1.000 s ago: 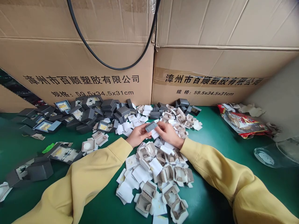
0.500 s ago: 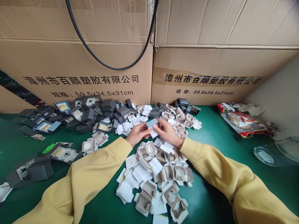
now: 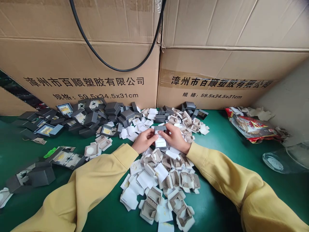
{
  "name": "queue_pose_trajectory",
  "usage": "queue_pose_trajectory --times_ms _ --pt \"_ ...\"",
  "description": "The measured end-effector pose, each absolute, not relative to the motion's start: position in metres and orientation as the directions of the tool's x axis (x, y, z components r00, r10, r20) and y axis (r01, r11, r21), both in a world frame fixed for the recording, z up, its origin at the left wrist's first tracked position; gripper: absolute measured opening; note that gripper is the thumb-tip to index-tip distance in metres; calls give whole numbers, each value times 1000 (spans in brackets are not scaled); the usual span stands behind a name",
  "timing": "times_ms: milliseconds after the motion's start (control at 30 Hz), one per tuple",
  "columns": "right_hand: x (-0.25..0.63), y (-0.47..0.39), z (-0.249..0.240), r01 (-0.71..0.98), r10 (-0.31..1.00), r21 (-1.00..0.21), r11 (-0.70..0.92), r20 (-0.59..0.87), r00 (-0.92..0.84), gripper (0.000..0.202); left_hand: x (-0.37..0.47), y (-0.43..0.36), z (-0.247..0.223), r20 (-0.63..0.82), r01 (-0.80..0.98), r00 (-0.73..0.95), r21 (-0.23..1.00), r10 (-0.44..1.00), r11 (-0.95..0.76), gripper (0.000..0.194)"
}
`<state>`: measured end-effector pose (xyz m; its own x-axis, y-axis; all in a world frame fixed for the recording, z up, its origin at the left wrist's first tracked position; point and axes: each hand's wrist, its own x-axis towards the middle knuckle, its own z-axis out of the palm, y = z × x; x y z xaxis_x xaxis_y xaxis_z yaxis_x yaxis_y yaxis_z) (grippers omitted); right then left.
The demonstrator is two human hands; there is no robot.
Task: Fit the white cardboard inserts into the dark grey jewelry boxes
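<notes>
Between my hands is a small dark grey box [image 3: 160,128] with a white part [image 3: 160,142] showing on its near side. The fingers of my left hand [image 3: 145,140] are closed on its left edge. My right hand [image 3: 174,137] grips the right edge, thumb across the front. Just below, a pile of torn white and grey cardboard pieces [image 3: 161,172] spreads toward me. Whether the white part is still inside the box cannot be made out.
Dark grey boxes [image 3: 90,119], some open, are heaped at the back left. Large cartons [image 3: 96,64] stand behind, with a black cable [image 3: 125,70] hanging in front. A red packet [image 3: 253,127] and a clear glass [image 3: 275,162] lie on the right.
The grey box has turned from tilted to nearly straight, and more of the white part shows below it. Both hands have shifted slightly and still hold it.
</notes>
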<state>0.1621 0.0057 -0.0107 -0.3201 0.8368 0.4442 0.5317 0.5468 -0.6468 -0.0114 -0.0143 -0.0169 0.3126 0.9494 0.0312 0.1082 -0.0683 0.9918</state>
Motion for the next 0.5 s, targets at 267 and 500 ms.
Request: queue_pose_trajectory --times_ms 267,500 --pt "160 6 -10 512 810 -630 584 410 -419 22 -12 -19 -21 158 275 201 938 967 -211 31" --pt "161 5 -9 509 787 -605 612 407 -463 18 -13 -18 -23 183 282 206 929 961 -238 29"
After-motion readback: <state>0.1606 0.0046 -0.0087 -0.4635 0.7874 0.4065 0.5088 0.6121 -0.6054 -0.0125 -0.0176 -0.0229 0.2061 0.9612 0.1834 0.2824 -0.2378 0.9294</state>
